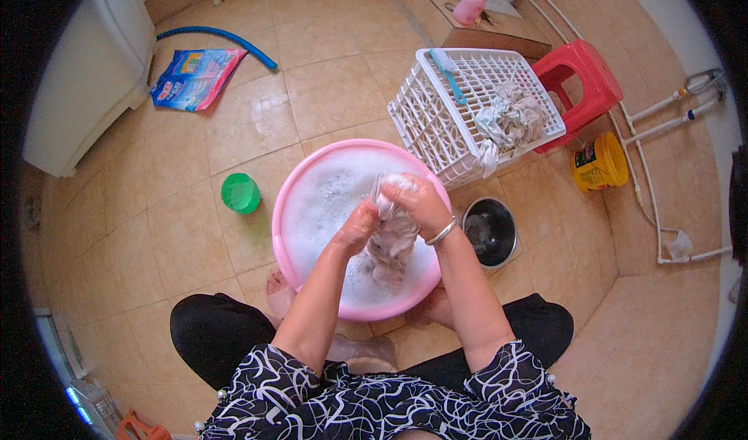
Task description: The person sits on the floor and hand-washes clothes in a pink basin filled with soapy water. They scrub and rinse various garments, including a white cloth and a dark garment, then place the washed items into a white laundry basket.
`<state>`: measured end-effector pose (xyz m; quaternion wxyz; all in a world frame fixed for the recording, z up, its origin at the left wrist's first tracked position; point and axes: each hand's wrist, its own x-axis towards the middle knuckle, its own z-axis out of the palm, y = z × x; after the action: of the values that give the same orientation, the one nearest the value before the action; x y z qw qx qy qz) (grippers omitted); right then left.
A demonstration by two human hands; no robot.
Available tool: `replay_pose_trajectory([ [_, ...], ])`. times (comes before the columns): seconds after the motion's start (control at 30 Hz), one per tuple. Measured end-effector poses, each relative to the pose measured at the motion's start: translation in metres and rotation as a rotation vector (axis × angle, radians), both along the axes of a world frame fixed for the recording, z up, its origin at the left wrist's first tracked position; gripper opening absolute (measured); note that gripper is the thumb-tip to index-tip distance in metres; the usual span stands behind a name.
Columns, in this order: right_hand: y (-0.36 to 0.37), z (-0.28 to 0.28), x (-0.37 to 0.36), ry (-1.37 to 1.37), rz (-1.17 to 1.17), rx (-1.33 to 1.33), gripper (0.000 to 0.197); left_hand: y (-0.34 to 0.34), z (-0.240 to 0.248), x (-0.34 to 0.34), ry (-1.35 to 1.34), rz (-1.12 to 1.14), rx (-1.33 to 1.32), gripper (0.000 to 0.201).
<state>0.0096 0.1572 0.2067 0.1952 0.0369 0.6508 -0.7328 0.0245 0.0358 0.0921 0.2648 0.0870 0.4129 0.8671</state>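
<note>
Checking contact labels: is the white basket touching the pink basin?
Cannot tell. In the head view the basket overlaps the basin's far rim, with no visible gap or plain contact.

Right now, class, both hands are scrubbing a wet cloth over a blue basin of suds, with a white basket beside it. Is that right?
Not quite. The basin is pink, not blue, as the head view shows. Both hands, left and right, do grip the wet cloth, beside the white basket.
</note>
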Motion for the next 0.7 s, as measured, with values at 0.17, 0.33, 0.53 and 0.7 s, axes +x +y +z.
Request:
replay_pose_trajectory([
  [0.17,-0.016,0.055,-0.009,0.102,-0.238,-0.359,0.016,0.009,-0.009,0.022,-0.084,-0.100,-0.355,0.049],
  [0.33,0.002,0.084,-0.013,0.204,-0.347,-0.411,0.016,-0.012,0.010,0.007,-0.210,-0.069,-0.464,0.040],
  [0.53,0.061,-0.017,-0.018,0.125,-0.399,-0.021,0.032,-0.072,0.048,-0.041,0.047,-0.094,-1.075,0.036],
  [0.7,0.084,-0.140,0.002,0.054,-0.216,0.643,0.035,-0.078,0.031,-0.051,0.144,-0.026,-1.545,0.038],
])
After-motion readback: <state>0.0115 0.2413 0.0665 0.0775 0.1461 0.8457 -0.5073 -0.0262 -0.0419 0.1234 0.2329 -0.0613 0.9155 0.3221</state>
